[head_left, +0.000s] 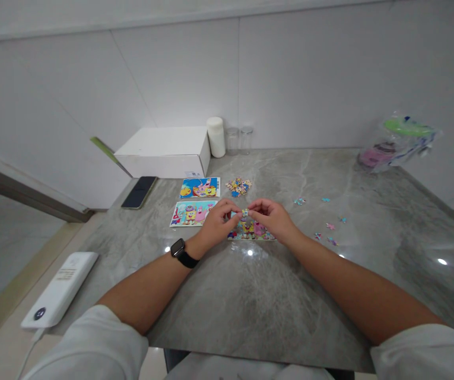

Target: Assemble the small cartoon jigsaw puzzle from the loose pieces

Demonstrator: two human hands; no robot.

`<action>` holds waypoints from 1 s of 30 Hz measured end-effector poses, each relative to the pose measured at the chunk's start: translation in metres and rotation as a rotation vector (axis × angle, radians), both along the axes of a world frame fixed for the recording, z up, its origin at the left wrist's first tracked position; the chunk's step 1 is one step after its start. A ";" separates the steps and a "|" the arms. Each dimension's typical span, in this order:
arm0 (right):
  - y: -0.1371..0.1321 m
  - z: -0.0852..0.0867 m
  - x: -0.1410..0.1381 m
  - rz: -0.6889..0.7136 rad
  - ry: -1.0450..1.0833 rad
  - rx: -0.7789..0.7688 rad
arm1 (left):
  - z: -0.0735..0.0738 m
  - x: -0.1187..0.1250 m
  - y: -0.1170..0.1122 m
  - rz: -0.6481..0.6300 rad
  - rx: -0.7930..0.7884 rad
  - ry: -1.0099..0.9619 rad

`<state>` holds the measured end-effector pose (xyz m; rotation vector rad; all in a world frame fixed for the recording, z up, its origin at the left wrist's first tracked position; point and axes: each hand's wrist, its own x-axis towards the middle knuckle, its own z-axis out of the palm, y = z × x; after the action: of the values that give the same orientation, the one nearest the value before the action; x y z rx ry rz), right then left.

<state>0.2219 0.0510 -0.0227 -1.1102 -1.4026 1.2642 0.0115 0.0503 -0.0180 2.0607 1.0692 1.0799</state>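
Note:
My left hand and my right hand meet over a partly assembled cartoon jigsaw puzzle. Between their fingertips they pinch a small jigsaw piece, yellowish and light blue, above the puzzle's upper part. My hands cover both upper sides of the puzzle. Left of it lies a cartoon picture card, its right end partly behind my left hand. A second, blue picture card is just beyond. Behind my hands sits a pile of loose jigsaw pieces.
Several scattered pieces lie to the right. At the back stand a white box, a white bottle and two clear glasses. A phone and a white power bank are on the left, a plastic bag far right.

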 end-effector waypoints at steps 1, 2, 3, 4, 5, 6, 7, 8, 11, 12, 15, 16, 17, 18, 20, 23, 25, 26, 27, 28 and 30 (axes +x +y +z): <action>-0.001 -0.001 -0.001 0.005 -0.005 0.000 | 0.001 0.000 0.000 0.001 -0.012 -0.002; -0.001 -0.002 -0.001 0.012 -0.014 0.001 | 0.001 0.000 0.000 0.002 -0.022 -0.004; -0.002 -0.003 -0.001 0.018 -0.024 0.007 | 0.002 0.000 0.001 0.003 -0.029 -0.005; -0.002 -0.003 0.000 0.016 -0.039 0.022 | 0.002 0.000 0.001 0.005 -0.033 -0.005; -0.002 -0.003 0.001 0.008 -0.060 0.046 | 0.002 0.000 0.002 0.010 -0.034 -0.006; -0.002 -0.003 0.002 -0.010 -0.087 0.078 | 0.002 -0.001 0.002 0.015 -0.032 -0.007; -0.003 -0.003 0.003 -0.033 -0.119 0.110 | 0.001 -0.001 0.003 0.021 -0.027 -0.009; -0.003 -0.002 0.005 -0.058 -0.153 0.141 | 0.001 -0.002 0.003 0.028 -0.022 -0.011; -0.004 0.001 0.009 -0.095 -0.268 0.241 | -0.001 -0.003 0.004 0.043 -0.014 -0.011; -0.005 0.001 0.010 -0.086 -0.310 0.290 | -0.002 -0.003 0.004 0.044 -0.014 -0.008; -0.007 0.002 0.010 -0.020 -0.436 0.474 | -0.003 -0.003 0.005 0.051 -0.017 0.007; -0.007 0.002 0.010 0.002 -0.471 0.526 | -0.003 -0.003 0.005 0.056 -0.018 0.013; -0.008 0.002 0.009 0.017 -0.502 0.569 | -0.003 -0.002 0.005 0.059 -0.019 0.020; -0.008 0.001 0.009 0.025 -0.526 0.603 | -0.003 -0.002 0.005 0.059 -0.020 0.026; -0.009 0.000 0.009 0.035 -0.558 0.654 | -0.003 -0.002 0.005 0.047 -0.019 0.035; -0.009 -0.001 0.010 0.037 -0.593 0.690 | -0.002 -0.001 0.004 0.022 -0.018 0.046; -0.009 -0.002 0.011 0.032 -0.620 0.685 | -0.001 -0.001 0.003 0.010 -0.022 0.054; -0.009 -0.002 0.012 0.030 -0.631 0.680 | -0.001 0.000 0.002 0.005 -0.025 0.059; -0.009 -0.001 0.012 0.030 -0.641 0.676 | -0.001 0.000 0.002 0.000 -0.026 0.063; -0.009 -0.001 0.013 0.031 -0.650 0.675 | -0.001 0.000 0.002 -0.004 -0.025 0.069; -0.009 0.001 0.014 0.033 -0.667 0.684 | -0.003 -0.001 0.003 -0.003 -0.007 0.089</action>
<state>0.2358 0.0419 -0.0214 -1.0416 -2.1318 0.3371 0.0104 0.0530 -0.0205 2.1216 1.1111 0.9888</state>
